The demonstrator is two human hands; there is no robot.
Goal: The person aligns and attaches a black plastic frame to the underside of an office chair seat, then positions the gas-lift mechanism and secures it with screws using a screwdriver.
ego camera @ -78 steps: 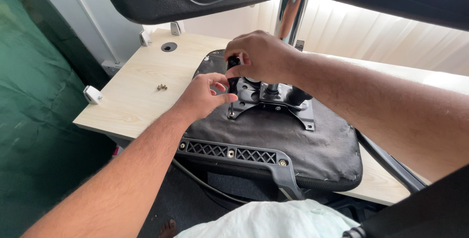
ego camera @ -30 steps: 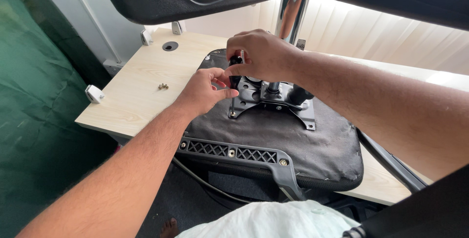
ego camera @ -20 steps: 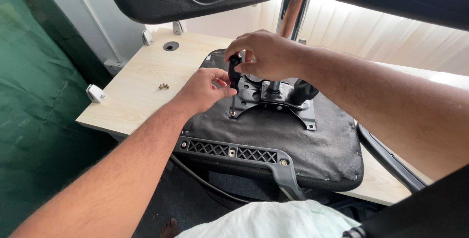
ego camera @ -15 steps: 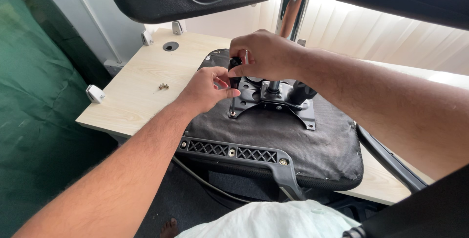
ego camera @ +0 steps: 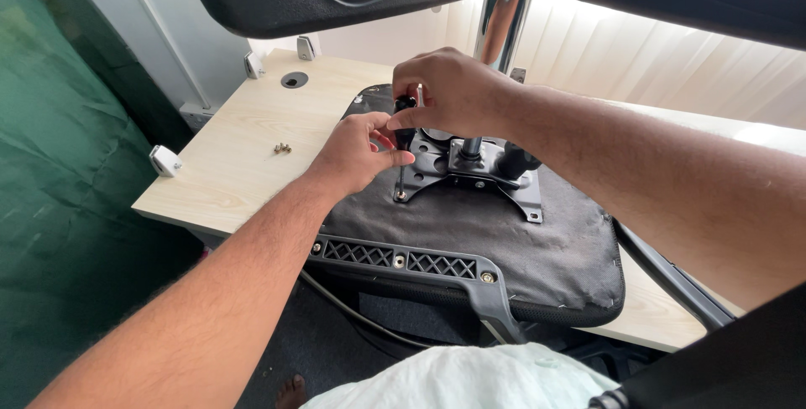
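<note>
Right hand (ego camera: 453, 90) grips screwdriver (ego camera: 403, 136) handle, left hand (ego camera: 361, 153) pinches shaft: keep it plumb on the near-left bracket (ego camera: 470, 174) screw (ego camera: 400, 196), press down.

Pale wood worktop (ego camera: 227, 182) spans middle, round cable hole (ego camera: 294, 80) at far left corner, white plastic brackets (ego camera: 164, 159) along left edge. Green cloth (ego camera: 59, 207) hangs at left. White wall (ego camera: 180, 39) far left. White vertical blinds (ego camera: 655, 65) far right, daylight glowing through. Dark grey floor (ego camera: 319, 350) near, beneath worktop, grey cable (ego camera: 353, 312) trailing across it.
</note>
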